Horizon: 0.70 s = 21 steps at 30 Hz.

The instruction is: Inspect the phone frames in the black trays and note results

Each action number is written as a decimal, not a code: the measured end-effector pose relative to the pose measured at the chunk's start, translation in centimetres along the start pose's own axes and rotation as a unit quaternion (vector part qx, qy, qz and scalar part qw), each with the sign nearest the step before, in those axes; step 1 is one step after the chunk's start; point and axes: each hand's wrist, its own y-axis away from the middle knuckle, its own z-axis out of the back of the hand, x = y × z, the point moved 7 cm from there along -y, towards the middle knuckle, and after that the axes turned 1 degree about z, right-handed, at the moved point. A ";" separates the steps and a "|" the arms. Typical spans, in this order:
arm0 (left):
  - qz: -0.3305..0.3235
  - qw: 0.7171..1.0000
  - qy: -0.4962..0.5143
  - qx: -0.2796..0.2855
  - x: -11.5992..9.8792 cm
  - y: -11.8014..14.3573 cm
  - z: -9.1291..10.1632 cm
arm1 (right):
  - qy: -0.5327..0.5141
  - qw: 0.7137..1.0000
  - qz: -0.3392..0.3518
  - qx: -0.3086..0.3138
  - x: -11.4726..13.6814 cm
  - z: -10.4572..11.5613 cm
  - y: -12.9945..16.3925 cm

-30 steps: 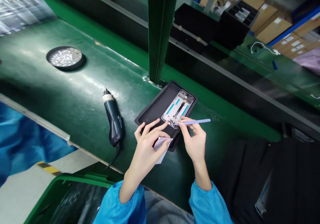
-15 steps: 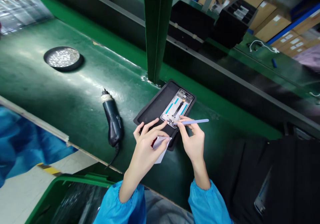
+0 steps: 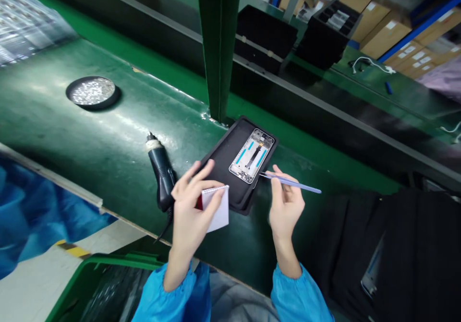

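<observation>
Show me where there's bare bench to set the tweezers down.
Bare green bench lies between the screw dish and the screwdriver, and right of the tray toward the black cloth. It is crowded at the tray's near edge: the left hand holds a white sheet, the right hand holds the tweezers.

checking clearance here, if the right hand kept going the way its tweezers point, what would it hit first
Probably the phone frame: the right hand holds tweezers whose tips aim up-left at the frame's lower right edge on the black tray. How high the tips are is unclear.
</observation>
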 end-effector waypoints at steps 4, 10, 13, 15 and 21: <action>0.065 0.998 0.010 -0.003 1.7 -0.9 0.9 | -0.048 0.993 -0.110 0.006 -1.5 0.2 2.0; 0.156 0.984 0.086 -0.001 2.1 -0.2 1.2 | -0.057 0.988 -0.143 0.004 -1.7 -0.1 3.0; 0.184 0.974 0.130 0.006 1.4 0.7 1.5 | -0.067 0.989 -0.133 -0.022 -0.9 0.3 2.7; 0.186 0.972 0.144 0.004 0.6 1.3 1.7 | -0.067 0.990 -0.119 -0.029 -0.1 0.5 2.5; 0.130 0.979 0.142 0.071 -2.1 3.3 0.0 | -0.020 0.995 -0.062 -0.070 2.2 4.1 3.0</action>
